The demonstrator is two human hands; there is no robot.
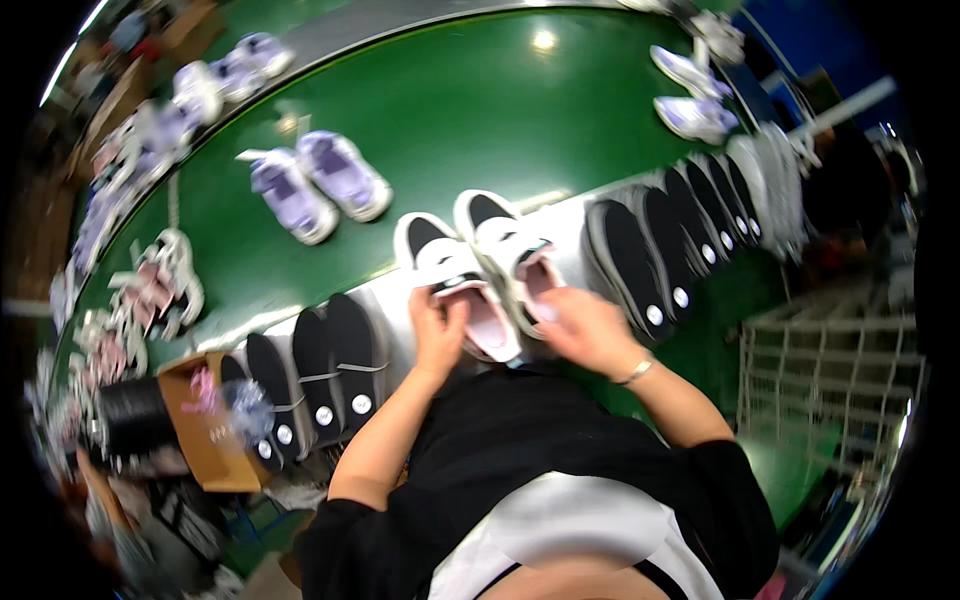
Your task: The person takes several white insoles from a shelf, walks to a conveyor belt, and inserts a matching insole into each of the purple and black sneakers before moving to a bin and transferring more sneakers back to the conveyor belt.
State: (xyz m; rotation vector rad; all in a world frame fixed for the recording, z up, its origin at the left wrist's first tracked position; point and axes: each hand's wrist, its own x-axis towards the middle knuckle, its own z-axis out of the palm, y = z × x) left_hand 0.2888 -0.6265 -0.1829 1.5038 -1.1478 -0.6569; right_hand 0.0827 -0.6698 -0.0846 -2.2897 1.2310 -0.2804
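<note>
A pair of white-and-black sneakers with pink linings lies side by side in front of me, toes pointing away. My left hand (438, 330) is closed on the side of the left sneaker (487, 325), thumb and fingers at its opening. At the right sneaker (510, 240), my right hand (592, 332) grips the collar near the heel, with some fingertips hidden at the opening. Stacks of black insoles flank the pair: the left insoles (335, 355) are banded together, and the right insoles (630, 255) stand in a row.
Beyond lies a green conveyor belt (440, 110) carrying lilac sneakers (345, 175), with more lilac shoes (690, 95) at far right. Pink-and-white shoes (160, 285) sit at left. A cardboard box (215, 420) stands near left, a wire rack (830, 385) at right. Another person's arm (105, 490) shows lower left.
</note>
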